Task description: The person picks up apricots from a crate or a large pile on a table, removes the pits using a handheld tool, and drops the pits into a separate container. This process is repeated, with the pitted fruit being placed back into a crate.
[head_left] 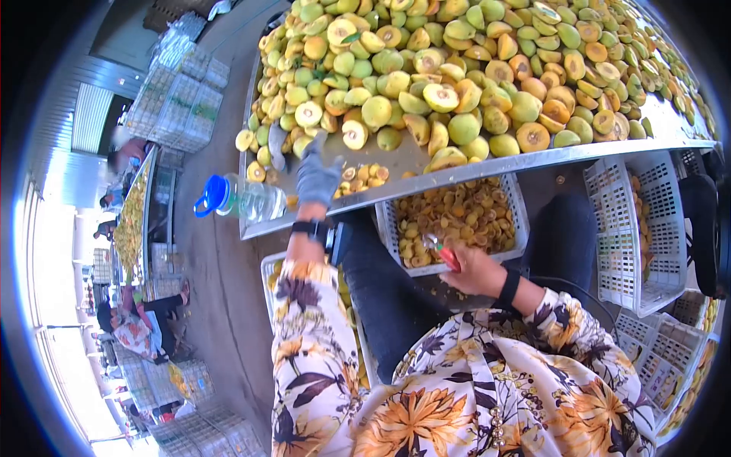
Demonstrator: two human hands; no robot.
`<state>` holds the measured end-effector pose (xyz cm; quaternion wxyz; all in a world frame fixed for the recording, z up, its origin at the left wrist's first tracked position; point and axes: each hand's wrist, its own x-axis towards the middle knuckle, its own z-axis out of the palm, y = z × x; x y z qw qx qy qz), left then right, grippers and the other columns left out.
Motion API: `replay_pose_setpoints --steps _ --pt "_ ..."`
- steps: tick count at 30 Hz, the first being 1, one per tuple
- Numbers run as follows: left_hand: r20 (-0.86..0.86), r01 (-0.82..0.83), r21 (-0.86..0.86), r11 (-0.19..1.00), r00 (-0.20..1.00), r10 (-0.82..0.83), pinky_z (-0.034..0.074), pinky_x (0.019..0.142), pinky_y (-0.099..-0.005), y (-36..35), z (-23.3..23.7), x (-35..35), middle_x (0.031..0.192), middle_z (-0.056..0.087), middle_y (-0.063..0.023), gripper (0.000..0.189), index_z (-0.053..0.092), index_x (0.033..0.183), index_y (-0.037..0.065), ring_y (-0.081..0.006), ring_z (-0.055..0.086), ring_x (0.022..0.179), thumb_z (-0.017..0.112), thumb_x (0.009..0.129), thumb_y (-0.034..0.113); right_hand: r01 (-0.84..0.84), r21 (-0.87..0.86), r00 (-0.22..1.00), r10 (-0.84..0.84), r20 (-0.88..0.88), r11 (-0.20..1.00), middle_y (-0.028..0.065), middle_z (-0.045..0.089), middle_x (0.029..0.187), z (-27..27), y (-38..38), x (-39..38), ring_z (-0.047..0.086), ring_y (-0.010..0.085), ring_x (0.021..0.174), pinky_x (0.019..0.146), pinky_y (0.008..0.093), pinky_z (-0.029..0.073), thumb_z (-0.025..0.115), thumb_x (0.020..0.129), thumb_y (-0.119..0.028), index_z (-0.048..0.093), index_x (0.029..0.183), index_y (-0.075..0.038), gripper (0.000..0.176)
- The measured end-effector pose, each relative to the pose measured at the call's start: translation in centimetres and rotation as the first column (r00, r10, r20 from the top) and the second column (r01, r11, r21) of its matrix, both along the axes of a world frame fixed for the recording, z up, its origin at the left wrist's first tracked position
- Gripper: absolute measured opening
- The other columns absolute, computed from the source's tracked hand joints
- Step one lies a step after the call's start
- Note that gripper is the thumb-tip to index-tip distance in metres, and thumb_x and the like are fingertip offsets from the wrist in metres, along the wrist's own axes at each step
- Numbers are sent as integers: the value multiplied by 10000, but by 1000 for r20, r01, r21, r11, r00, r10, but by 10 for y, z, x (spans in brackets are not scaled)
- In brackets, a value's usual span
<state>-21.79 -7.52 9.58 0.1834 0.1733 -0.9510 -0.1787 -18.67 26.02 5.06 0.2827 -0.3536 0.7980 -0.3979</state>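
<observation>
My left hand (318, 177), in a grey glove, reaches over the near edge of the metal table (304, 215) with fingers apart and nothing in them. Just ahead of its fingertips lies the heap of yellow-green stone fruit (375, 112), many cut in half. A few small cut pieces (364, 177) rest on the metal to its right. My right hand (478, 273), bare, is closed around a red-handled tool (447, 257) with a short metal head. It is held over a white crate (520, 242) full of small brownish-yellow fruit pieces (457, 217).
A clear water bottle with a blue cap (217, 195) lies at the table's left corner, beside a grey glove-like item (277, 146). White crates (636, 278) stand at right. Further left are stacked crates (175, 99), another fruit table (135, 217) and a seated person (133, 327).
</observation>
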Motion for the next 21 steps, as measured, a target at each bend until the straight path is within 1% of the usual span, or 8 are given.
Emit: replay_pose_setpoints --steps 5,8,12,14,15,18,20,21 --pt "472 -13 -53 999 881 36 378 954 -368 -7 -31 -101 1321 351 -201 799 322 1321 115 -335 421 1156 697 624 231 91 -9 995 -91 -48 996 209 568 657 9 27 7 574 376 629 567 419 457 622 735 -194 478 968 -6 332" --pt "549 -49 -65 997 832 77 442 850 -373 4 -10 -102 1028 586 -215 736 486 1187 35 -317 561 986 765 575 335 131 -47 988 -134 -78 990 205 565 642 7 31 2 574 375 612 559 425 460 616 736 -179 463 1001 -6 351" --pt "176 -189 288 939 974 142 475 663 -315 24 2 -57 827 612 -132 505 536 964 -10 -206 579 716 790 609 244 210 -166 968 -228 -100 964 204 565 636 16 13 -12 576 375 609 556 435 464 604 735 -149 421 1064 -8 401" --pt "-27 -89 605 791 991 132 438 479 -270 29 -6 -31 747 578 -73 398 504 853 11 -131 517 574 782 637 198 223 -191 964 -245 -100 956 202 565 634 31 0 -18 577 374 611 560 442 461 591 739 -133 402 1083 -10 412" --pt "-113 20 859 512 982 152 422 410 -233 59 16 -9 749 584 -66 372 506 869 32 -122 532 534 769 646 175 242 -279 946 -290 -146 929 205 564 631 39 -8 -20 575 376 605 556 443 460 584 744 -131 408 1074 -3 396" --pt "-160 153 982 115 985 60 410 343 -192 98 26 41 781 600 -60 413 521 1020 56 -146 577 529 628 755 354 203 -332 945 -273 -178 921 206 565 647 47 -28 -19 571 383 606 548 437 456 584 743 -120 423 1059 -3 373" --pt "-44 98 963 -252 976 213 417 317 -235 114 9 60 780 617 -82 367 549 1011 50 -191 598 540 635 773 315 150 -301 964 -207 -166 942 204 569 666 48 -36 -11 569 389 612 542 432 453 590 739 -112 432 1053 -9 366" --pt "-104 182 943 -278 956 275 488 446 -251 128 8 66 824 616 -83 346 555 992 45 -185 611 641 617 791 319 100 -239 972 -146 -185 966 209 563 651 49 -38 -6 566 389 602 538 437 449 585 742 -110 439 1025 -3 336"
